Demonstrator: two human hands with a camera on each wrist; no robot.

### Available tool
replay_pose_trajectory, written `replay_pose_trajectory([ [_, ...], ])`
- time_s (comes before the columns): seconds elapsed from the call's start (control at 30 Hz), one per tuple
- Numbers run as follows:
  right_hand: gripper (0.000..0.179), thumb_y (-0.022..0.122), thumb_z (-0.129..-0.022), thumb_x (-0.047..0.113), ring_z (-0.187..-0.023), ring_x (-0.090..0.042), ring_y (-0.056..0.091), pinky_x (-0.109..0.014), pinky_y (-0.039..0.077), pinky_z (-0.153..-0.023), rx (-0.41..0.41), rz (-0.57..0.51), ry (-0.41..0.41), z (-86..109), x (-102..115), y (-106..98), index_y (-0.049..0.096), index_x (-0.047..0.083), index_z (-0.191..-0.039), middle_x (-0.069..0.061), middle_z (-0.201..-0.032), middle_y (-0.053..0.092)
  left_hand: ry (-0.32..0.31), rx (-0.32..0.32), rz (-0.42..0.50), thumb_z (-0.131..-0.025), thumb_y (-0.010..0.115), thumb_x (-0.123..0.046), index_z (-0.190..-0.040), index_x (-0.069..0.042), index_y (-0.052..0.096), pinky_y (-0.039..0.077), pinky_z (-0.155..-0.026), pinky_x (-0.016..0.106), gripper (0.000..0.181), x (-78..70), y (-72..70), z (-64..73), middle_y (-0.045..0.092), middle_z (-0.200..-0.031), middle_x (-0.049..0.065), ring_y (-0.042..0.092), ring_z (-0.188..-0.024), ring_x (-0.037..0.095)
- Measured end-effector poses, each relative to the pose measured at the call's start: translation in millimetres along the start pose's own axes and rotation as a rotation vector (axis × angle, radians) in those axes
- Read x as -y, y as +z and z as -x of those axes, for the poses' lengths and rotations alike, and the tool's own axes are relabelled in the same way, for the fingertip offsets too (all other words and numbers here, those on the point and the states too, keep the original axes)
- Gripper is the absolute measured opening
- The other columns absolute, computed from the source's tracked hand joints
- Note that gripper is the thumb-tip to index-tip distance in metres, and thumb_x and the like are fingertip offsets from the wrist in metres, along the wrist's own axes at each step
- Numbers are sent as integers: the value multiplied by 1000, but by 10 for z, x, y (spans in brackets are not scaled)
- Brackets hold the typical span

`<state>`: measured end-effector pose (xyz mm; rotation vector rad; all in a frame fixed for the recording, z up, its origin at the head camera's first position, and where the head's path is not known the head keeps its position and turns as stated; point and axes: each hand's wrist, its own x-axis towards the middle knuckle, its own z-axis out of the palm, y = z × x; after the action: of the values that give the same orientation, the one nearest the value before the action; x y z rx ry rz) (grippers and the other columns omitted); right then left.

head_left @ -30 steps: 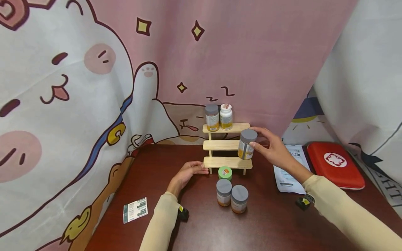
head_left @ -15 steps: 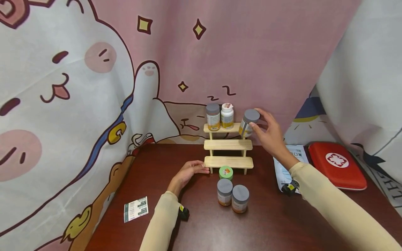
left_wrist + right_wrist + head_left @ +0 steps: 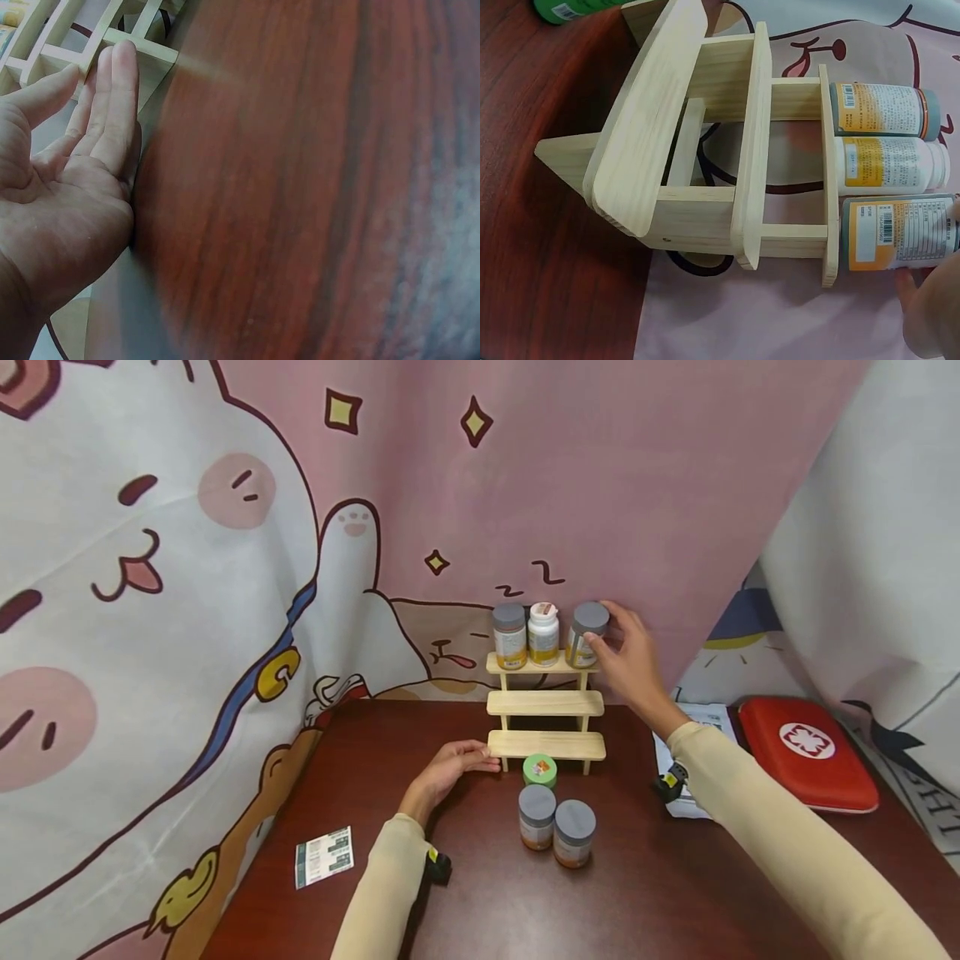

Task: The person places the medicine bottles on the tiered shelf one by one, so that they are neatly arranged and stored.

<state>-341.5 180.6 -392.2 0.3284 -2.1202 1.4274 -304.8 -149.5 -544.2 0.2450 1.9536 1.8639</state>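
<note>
A three-tier wooden stand [image 3: 545, 702] stands on the table. Gripped between thumb and fingers of my right hand [image 3: 633, 656] is a grey-lidded bottle [image 3: 585, 643], upright at the right end of the top tier. In the right wrist view, the bottle's base [image 3: 846, 236] is at the top board. To its left stand a white bottle [image 3: 543, 635] and another grey-lidded bottle [image 3: 510, 639]. My left hand [image 3: 450, 770] touches the left end of the lowest tier with fairly straight fingers [image 3: 120, 105]; its thumb is apart from them.
In front of the stand are a green-lidded container [image 3: 539, 771] and two grey-lidded jars [image 3: 537, 818]. A red zip case [image 3: 806, 756] and a white packet [image 3: 693, 806] lie at right. A small printed packet [image 3: 324, 857] lies at left. A printed cloth [image 3: 637, 485] hangs behind.
My right hand has raised the grey-lidded bottle from in front of the lower tiers to the top tier, and the bottle now stands upright. My left hand has stayed at the stand.
</note>
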Motion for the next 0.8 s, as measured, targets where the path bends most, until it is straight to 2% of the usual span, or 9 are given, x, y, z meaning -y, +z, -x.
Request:
replay_pose_trajectory([
  [0.27, 55, 72, -99, 5, -128, -45, 63, -58, 51, -109, 20, 29, 32, -77, 24, 24, 53, -4, -149, -30, -141, 57, -4, 7, 1, -108, 61, -17, -125, 2, 65, 31, -129, 52, 26, -24, -6, 11, 81, -111, 17, 78, -110, 28],
  [0.4, 53, 74, -98, 7, -127, -47, 65, -58, 51, -110, 37, 68, 50, -133, 69, -12, 55, -6, -145, -33, -138, 62, -4, 0, 1, -107, 61, -17, -125, 1, 66, 30, -129, 52, 25, -33, -2, 17, 81, -110, 16, 79, -109, 28],
  [0.63, 52, 80, -95, 13, -121, -43, 69, -54, 55, -105, 44, 153, 87, -222, 93, -47, 60, -5, -140, -30, -130, 70, -7, -1, 3, -108, 61, -17, -124, 1, 67, 29, -129, 52, 25, -44, 5, 15, 82, -107, 13, 79, -106, 24],
  [0.8, 54, 81, -94, 17, -118, -43, 71, -53, 57, -103, 32, 176, 109, -225, 70, -44, 61, -3, -140, -29, -128, 71, -5, 2, 2, -108, 60, -17, -123, 1, 66, 32, -128, 51, 24, -13, 10, 4, 81, -110, 16, 79, -109, 27],
])
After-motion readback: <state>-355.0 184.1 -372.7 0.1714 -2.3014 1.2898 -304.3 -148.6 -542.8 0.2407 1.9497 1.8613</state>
